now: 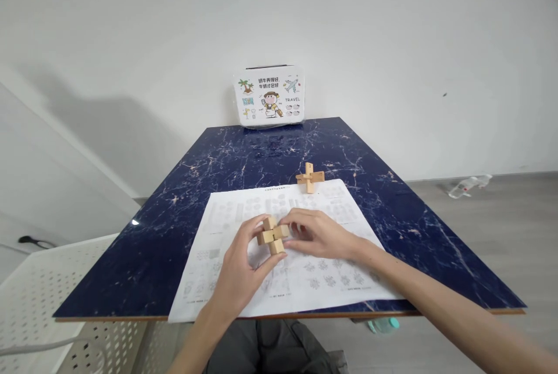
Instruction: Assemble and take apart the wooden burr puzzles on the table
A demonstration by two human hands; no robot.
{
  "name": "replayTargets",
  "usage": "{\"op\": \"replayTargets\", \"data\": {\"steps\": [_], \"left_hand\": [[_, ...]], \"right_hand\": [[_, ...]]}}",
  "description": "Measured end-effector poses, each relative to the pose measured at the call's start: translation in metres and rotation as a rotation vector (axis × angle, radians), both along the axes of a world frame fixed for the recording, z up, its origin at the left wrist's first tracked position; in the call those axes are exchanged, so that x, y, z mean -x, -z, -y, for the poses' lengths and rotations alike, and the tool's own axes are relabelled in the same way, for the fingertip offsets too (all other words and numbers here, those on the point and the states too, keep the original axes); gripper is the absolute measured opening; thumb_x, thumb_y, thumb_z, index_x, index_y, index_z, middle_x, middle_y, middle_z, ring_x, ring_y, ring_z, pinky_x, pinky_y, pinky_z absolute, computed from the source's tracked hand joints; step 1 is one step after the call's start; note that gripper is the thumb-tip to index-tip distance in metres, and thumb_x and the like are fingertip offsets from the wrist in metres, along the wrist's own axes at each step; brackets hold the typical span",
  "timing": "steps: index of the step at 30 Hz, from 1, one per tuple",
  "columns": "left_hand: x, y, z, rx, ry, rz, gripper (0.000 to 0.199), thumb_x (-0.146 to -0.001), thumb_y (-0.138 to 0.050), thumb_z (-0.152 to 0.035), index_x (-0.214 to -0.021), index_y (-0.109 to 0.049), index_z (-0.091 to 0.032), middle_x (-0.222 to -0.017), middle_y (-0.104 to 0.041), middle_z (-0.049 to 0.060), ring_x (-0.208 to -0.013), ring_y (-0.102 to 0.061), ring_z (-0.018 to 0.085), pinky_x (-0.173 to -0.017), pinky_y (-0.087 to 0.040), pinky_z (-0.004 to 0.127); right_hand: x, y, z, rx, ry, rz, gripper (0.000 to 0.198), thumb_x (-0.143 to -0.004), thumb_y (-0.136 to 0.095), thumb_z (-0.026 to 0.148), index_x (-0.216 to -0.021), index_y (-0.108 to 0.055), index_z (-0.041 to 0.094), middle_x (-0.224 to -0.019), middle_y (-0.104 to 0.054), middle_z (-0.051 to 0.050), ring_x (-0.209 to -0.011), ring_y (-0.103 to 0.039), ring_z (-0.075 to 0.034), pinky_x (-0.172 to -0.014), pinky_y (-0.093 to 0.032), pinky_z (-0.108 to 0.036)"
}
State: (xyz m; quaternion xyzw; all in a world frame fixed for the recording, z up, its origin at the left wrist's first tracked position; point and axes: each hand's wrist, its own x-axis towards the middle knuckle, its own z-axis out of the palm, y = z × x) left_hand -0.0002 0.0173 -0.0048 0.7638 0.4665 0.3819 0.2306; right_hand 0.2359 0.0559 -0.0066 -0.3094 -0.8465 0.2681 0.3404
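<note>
Basically, blue marbled table (270, 156), its surface showing left and right of the printed sheet (296, 281) and running back to the wall; room to move on both sides. Sheet's lower left corner reaches the near table edge. Left hand (239, 266): thumb and fingers closed around the wooden block cross (273, 236), held over the middle of the sheet. Right hand (322, 234): fingers half curled, thumb apart from index, tips at the cross's right side; can't tell if it grips too. Second wooden cross (310, 177) stands at the sheet's far edge, beyond the right hand, apart from both hands. Containers: white printed case (269, 98) upright at table's far end, by the wall, contents hidden. Bottle (383, 324) with teal cap below the near edge, partly hidden. White perforated unit (43, 281) at left.
</note>
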Motion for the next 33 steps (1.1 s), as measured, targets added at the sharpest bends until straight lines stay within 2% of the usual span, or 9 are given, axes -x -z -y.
{"op": "replayTargets", "data": {"steps": [3, 7, 10, 16, 21, 24, 27, 30, 33], "left_hand": [[-0.001, 0.0, 0.0, -0.031, -0.025, -0.003, 0.065, -0.087, -0.08, -0.03, -0.142, -0.046, -0.034, -0.143, -0.06, 0.006, -0.123, -0.067, 0.026, -0.106, -0.053, 0.04], [0.0, -0.001, 0.001, 0.009, -0.037, -0.004, 0.066, -0.086, -0.08, -0.034, -0.143, -0.046, -0.034, -0.143, -0.062, 0.006, -0.122, -0.066, 0.027, -0.104, -0.053, 0.042], [0.001, 0.001, 0.001, 0.047, -0.035, 0.062, 0.06, -0.09, -0.076, -0.039, -0.143, -0.047, -0.033, -0.145, -0.06, 0.008, -0.127, -0.064, 0.028, -0.108, -0.051, 0.046], [0.001, 0.005, -0.002, 0.126, -0.054, 0.279, 0.051, -0.105, -0.052, -0.044, -0.151, -0.036, -0.027, -0.155, -0.049, 0.013, -0.139, -0.054, 0.029, -0.115, -0.044, 0.049], [0.0, 0.003, -0.002, 0.255, 0.022, 0.306, 0.05, -0.108, -0.043, -0.046, -0.151, -0.033, -0.025, -0.146, -0.056, 0.014, -0.133, -0.058, 0.027, -0.115, -0.045, 0.049], [0.001, 0.001, -0.002, 0.312, 0.076, 0.294, 0.05, -0.106, -0.045, -0.047, -0.15, -0.035, -0.025, -0.149, -0.054, 0.014, -0.136, -0.056, 0.027, -0.115, -0.045, 0.048], [0.0, -0.001, -0.003, 0.396, 0.142, 0.282, 0.051, -0.102, -0.056, -0.047, -0.146, -0.043, -0.025, -0.148, -0.056, 0.014, -0.134, -0.059, 0.029, -0.114, -0.047, 0.047], [-0.002, -0.006, -0.003, 0.443, 0.176, 0.26, 0.05, -0.098, -0.064, -0.047, -0.14, -0.05, -0.025, -0.141, -0.063, 0.012, -0.129, -0.063, 0.03, -0.111, -0.049, 0.048], [-0.003, -0.012, -0.003, 0.444, 0.177, 0.274, 0.047, -0.099, -0.062, -0.046, -0.139, -0.053, -0.024, -0.138, -0.066, 0.011, -0.129, -0.063, 0.031, -0.112, -0.049, 0.049]], "right_hand": [[0.001, -0.005, 0.003, 0.096, 0.011, -0.089, 0.028, -0.095, -0.07, 0.035, -0.119, -0.063, 0.021, -0.103, -0.069, -0.005, -0.081, -0.06, -0.016, -0.072, -0.049, -0.029], [0.003, -0.007, 0.004, 0.197, 0.024, -0.142, 0.024, -0.097, -0.067, 0.039, -0.111, -0.064, 0.02, -0.094, -0.069, -0.004, -0.077, -0.06, -0.016, -0.067, -0.048, -0.028], [0.003, -0.006, 0.004, 0.244, 0.023, -0.157, 0.026, -0.099, -0.065, 0.043, -0.11, -0.065, 0.02, -0.092, -0.069, -0.004, -0.076, -0.061, -0.016, -0.067, -0.048, -0.028], [0.004, -0.002, 0.002, 0.267, 0.013, -0.134, 0.028, -0.098, -0.066, 0.045, -0.112, -0.064, 0.021, -0.093, -0.07, -0.003, -0.074, -0.061, -0.015, -0.065, -0.047, -0.027], [0.006, 0.003, 0.001, 0.25, -0.037, -0.088, 0.027, -0.096, -0.069, 0.044, -0.108, -0.063, 0.021, -0.086, -0.067, 0.0, -0.065, -0.056, -0.012, -0.059, -0.043, -0.025], [0.007, 0.003, 0.002, 0.245, -0.039, -0.093, 0.025, -0.096, -0.069, 0.044, -0.099, -0.064, 0.02, -0.079, -0.064, 0.002, -0.062, -0.054, -0.011, -0.058, -0.041, -0.025], [0.008, 0.001, 0.003, 0.256, -0.02, -0.128, 0.023, -0.1, -0.064, 0.041, -0.093, -0.063, 0.019, -0.074, -0.062, 0.002, -0.062, -0.053, -0.011, -0.057, -0.04, -0.025], [0.007, -0.001, 0.004, 0.27, 0.011, -0.181, 0.024, -0.102, -0.06, 0.041, -0.095, -0.064, 0.019, -0.077, -0.065, 0.0, -0.066, -0.055, -0.013, -0.061, -0.041, -0.026], [0.006, -0.001, 0.003, 0.285, 0.027, -0.208, 0.027, -0.101, -0.061, 0.045, -0.098, -0.063, 0.019, -0.082, -0.066, -0.001, -0.069, -0.055, -0.013, -0.062, -0.042, -0.026]]}}
